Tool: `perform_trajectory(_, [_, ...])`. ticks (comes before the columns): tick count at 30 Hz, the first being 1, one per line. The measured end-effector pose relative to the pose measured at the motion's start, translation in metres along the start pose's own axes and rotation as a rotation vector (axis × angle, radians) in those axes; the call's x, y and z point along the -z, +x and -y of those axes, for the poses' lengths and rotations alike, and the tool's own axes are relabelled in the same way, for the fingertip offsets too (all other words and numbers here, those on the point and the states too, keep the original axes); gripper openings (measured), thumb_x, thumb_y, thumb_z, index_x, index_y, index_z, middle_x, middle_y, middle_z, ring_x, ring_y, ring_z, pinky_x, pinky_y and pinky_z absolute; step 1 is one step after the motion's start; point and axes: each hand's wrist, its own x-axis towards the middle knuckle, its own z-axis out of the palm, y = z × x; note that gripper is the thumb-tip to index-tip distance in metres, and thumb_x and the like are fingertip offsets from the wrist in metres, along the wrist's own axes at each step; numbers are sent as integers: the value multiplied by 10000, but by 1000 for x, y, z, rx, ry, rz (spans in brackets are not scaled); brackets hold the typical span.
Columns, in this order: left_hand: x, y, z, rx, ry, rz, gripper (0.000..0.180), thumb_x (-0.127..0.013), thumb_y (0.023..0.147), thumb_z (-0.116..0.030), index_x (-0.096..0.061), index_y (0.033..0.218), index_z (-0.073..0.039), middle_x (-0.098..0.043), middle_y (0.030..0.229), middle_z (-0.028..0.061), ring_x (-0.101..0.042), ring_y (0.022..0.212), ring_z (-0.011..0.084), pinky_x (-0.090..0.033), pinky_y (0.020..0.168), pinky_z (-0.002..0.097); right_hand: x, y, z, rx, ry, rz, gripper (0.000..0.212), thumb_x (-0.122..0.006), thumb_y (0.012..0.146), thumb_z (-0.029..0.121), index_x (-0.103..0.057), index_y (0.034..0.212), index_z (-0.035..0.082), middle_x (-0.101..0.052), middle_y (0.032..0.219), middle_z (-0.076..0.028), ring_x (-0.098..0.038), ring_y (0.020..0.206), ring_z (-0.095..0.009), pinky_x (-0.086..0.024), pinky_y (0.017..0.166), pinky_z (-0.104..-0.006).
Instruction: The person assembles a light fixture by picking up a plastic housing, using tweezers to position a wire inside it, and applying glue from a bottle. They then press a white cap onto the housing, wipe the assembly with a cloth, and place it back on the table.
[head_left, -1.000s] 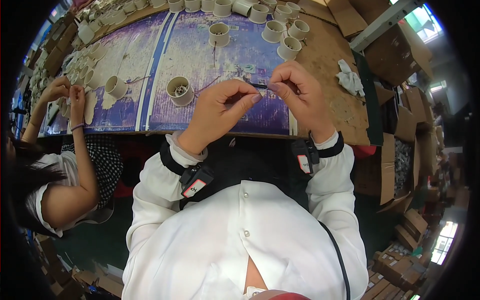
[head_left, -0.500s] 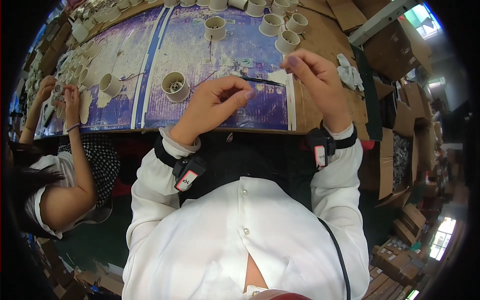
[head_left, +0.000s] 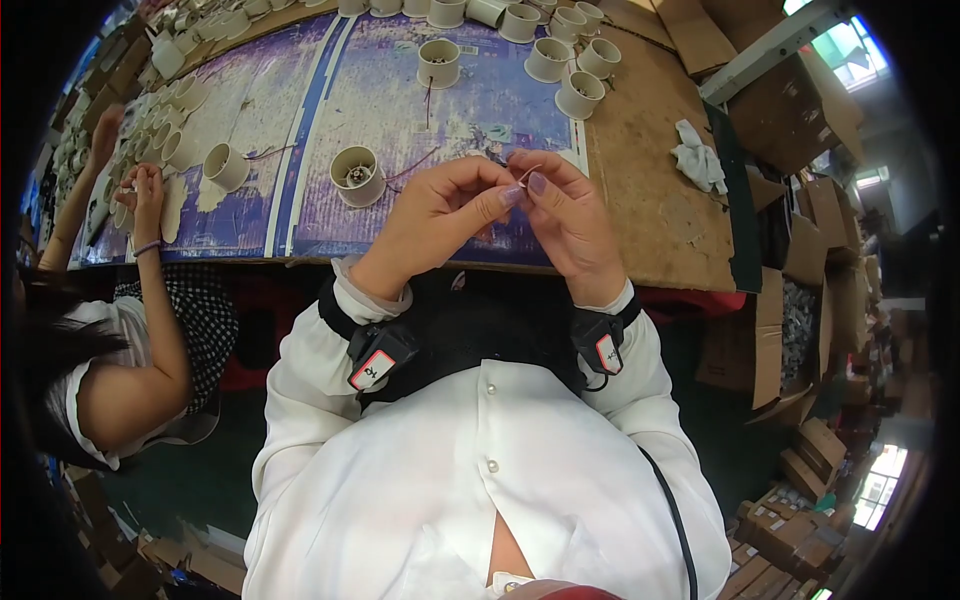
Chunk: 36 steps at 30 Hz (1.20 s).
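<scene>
My left hand (head_left: 440,215) and my right hand (head_left: 572,222) meet above the near part of the work table, fingertips almost touching. Both are closed in a pinch. A thin pale wire (head_left: 531,171) shows between the thumbs and fingers; most of it is hidden by the fingers. Just left of my left hand stands a white round cup-shaped housing (head_left: 357,178) with metal parts inside and thin dark red wires trailing toward the hand. Farther back is a similar white housing (head_left: 438,64), a wire hanging from its near side.
More white housings (head_left: 580,95) cluster at the back right, others along the far edge. A white crumpled cloth (head_left: 698,157) lies on brown cardboard (head_left: 640,220) at right. At left, a co-worker's hand (head_left: 147,203) is beside further housings. Open cartons (head_left: 770,340) stand right of the table.
My right hand has moved left and down to meet my left hand, and its fingertips now pinch beside the left ones. The co-worker's farther hand has risen from the housings.
</scene>
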Motion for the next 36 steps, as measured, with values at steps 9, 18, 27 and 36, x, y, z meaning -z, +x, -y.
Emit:
perform_trajectory(9, [1, 0, 4, 14, -38, 24, 174, -650, 996, -189, -652, 1057, -26, -639, 866, -3, -569, 738, 45, -472, 648, 196, 4, 1, -1, 27, -11, 25, 202, -667, 958, 82, -677, 1142, -1, -646, 1182, -78, -585, 1110, -172, -452, 997, -327])
perform_trajectory(18, [7, 0, 7, -1, -40, 53, 168, -653, 993, -183, -654, 1058, -28, -634, 867, -8, -569, 744, 43, -474, 644, 200, 3, 1, 7, -12, 7, 18, 184, -664, 951, 58, -687, 1123, -2, -648, 1188, -89, -583, 1130, -182, -445, 1013, -327])
perform_trajectory(27, [7, -2, 4, 9, 64, -9, 163, -652, 993, -178, -659, 1050, -25, -627, 850, -16, -572, 734, 46, -483, 643, 205, 2, 1, 17, 220, -327, -207, 177, -654, 969, 130, -680, 1095, 9, -646, 1182, -99, -571, 1093, -177, -428, 929, -313])
perform_trajectory(36, [0, -4, -3, 66, -78, 31, 182, -614, 1012, -195, -654, 1011, -17, -620, 827, 10, -565, 663, 65, -479, 606, 215, -3, 4, 15, 268, -499, -31, 178, -647, 983, 149, -663, 1070, -5, -616, 1170, -98, -550, 1096, -178, -398, 1003, -326])
